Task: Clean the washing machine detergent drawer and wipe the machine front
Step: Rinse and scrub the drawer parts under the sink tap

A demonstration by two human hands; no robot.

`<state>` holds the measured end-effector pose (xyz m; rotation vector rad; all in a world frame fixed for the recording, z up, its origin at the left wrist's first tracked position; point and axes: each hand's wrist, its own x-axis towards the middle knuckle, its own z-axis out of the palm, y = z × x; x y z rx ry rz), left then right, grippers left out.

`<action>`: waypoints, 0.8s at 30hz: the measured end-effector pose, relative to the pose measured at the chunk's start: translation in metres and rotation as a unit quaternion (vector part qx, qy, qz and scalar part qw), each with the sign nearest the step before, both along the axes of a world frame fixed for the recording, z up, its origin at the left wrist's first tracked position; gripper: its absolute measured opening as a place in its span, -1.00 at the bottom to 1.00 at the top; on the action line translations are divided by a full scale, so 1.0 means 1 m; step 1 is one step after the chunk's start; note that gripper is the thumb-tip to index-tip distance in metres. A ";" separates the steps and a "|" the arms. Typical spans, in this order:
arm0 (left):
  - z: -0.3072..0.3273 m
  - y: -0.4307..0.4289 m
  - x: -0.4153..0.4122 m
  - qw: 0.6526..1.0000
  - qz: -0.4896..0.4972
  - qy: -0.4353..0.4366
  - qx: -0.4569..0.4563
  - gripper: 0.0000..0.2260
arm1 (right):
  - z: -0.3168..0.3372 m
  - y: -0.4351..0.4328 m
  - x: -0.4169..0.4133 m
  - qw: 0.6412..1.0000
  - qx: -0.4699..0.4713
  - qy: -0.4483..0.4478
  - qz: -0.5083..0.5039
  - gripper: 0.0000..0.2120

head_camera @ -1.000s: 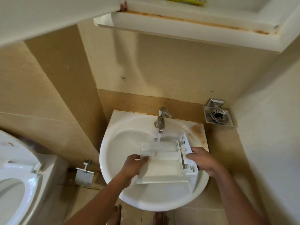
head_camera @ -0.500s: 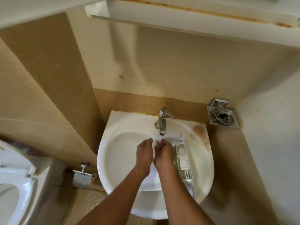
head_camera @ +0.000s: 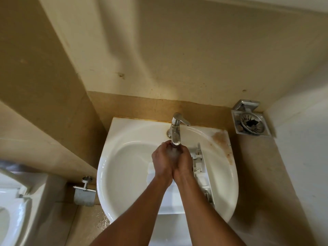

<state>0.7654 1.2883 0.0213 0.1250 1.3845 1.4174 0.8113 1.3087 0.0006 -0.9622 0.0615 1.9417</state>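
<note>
The white detergent drawer [head_camera: 201,172] lies loose in the white sink [head_camera: 113,157], its front panel toward the right side of the basin; my arms hide most of it. Neither hand touches it that I can see. My left hand [head_camera: 162,160] and my right hand [head_camera: 184,162] are pressed side by side above it, loosely cupped under the chrome tap [head_camera: 175,128]. Water runs from the spout onto them and froths between the palms. They hold nothing.
A brown stain [head_camera: 221,141] marks the sink's right rim. A metal drain grate [head_camera: 250,122] sits on the ledge at the right corner. A toilet [head_camera: 12,201] stands at the far left, with a metal paper holder [head_camera: 84,192] between it and the sink.
A second ago both hands held the drawer by its sides under the tap. They let it drop into the basin and came together under the running water.
</note>
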 end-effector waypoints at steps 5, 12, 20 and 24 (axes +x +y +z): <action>-0.014 0.002 -0.001 1.000 -0.026 -0.012 -0.009 -0.78 | -0.008 0.001 -0.002 1.000 0.008 0.022 -0.001 -0.79; -0.019 0.007 0.000 0.996 0.062 -0.061 0.038 -0.67 | -0.010 0.006 -0.001 0.995 0.027 0.091 0.006 -0.72; -0.006 -0.011 0.000 0.992 0.119 -0.028 0.035 -0.72 | 0.002 -0.008 -0.002 0.998 0.023 0.065 0.012 -0.74; 0.005 -0.029 0.005 0.988 0.137 -0.071 0.015 -0.78 | 0.022 -0.025 0.004 0.998 0.021 -0.011 0.060 -0.79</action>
